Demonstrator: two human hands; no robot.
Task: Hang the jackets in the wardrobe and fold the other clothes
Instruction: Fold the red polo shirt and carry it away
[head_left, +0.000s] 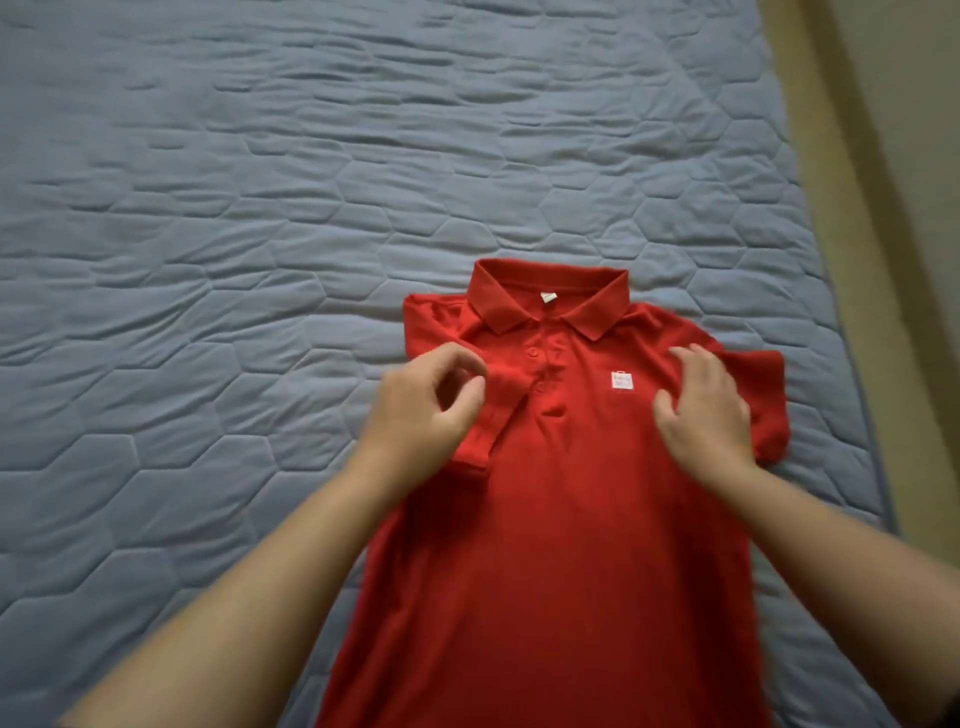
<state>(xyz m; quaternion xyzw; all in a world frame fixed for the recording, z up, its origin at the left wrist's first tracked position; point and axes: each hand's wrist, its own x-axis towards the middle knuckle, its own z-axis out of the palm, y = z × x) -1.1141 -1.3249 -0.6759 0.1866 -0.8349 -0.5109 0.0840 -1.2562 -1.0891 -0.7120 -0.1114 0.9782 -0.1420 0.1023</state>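
Lying face-up on the bed (208, 208), the polo (561, 545) has one sleeve (493, 415) folded in; the left hand (421, 410) hovers there, loosely curled, gripping nothing (thumb apart); the right hand (711, 415) rests flat on it.

polo shirt (561, 545) on mattress (260, 208), right of centre, collar farthest | left-side sleeve (493, 415) folded onto chest, left hand (426, 410) over it | right hand (706, 410) on chest, right of patch (623, 380)
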